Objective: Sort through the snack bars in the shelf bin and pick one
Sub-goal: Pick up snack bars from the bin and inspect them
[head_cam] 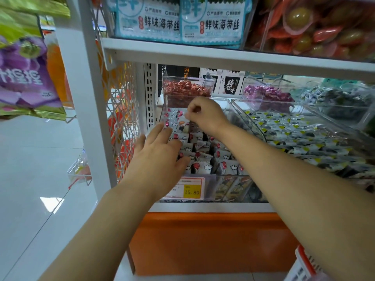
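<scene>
I see the snack bars [205,153] piled in the clear bin [227,176] on the lower shelf [203,207]. My right hand [205,114] is curled at the back of the pile and pinches one bar [182,124] by its top edge. My left hand [160,157] lies spread, fingers straight, on the bars nearer the front. A price tag [190,188] is on the bin's front.

Blue seaweed packs [178,21] sit up top. A purple bag [26,78] hangs left. Red candies [185,89] and purple candies [267,94] sit farther back. The price tag [191,191] says 15.80.
</scene>
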{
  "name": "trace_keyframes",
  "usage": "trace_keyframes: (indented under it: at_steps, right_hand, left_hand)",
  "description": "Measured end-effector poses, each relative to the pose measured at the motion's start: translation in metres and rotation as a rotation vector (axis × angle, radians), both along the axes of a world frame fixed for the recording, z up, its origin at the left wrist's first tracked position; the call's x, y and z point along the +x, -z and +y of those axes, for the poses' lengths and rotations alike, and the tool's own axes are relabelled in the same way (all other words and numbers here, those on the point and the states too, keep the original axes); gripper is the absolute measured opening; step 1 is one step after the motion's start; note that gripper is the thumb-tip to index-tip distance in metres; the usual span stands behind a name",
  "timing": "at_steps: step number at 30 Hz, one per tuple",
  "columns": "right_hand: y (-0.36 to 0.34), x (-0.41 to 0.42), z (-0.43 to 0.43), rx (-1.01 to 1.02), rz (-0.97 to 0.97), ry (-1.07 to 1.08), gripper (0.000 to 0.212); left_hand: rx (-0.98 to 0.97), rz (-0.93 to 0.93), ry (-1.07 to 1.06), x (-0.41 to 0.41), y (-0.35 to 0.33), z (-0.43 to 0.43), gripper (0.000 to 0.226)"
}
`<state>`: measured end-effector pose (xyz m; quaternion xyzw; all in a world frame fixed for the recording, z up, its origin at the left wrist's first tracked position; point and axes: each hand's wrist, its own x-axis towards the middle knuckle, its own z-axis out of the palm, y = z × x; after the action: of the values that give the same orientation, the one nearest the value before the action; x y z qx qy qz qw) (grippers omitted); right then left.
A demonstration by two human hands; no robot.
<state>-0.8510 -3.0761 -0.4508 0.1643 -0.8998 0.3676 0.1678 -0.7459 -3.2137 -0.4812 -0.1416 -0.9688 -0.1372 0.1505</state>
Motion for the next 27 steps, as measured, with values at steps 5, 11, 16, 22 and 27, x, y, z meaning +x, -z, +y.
trace_keyframes:
  at_steps: [5,11,16,22,27]
  right_hand:
    - [-0.012,0.035,0.019,-0.362,0.118,0.046,0.023]
    - [0.009,0.095,0.058,-0.882,0.022,0.043,0.013]
    - [0.016,0.119,0.068,-1.156,-0.122,-0.041,0.013]
    - [0.018,0.128,0.075,-1.083,-0.167,-0.027,0.01]
    - [0.02,0.129,0.078,-1.023,-0.168,-0.032,0.015]
  left_hand:
    - [0.061,0.12,0.037,0.002,-0.003,-0.001,0.039]
    - [0.492,0.156,0.09,0.012,-0.014,0.016,0.048]
    - [0.909,-0.159,0.153,0.014,-0.015,0.026,0.03]
    - [1.277,-0.307,0.122,0.014,-0.016,0.03,0.007]
    - [1.595,-0.481,0.179,0.013,-0.02,0.033,0.017]
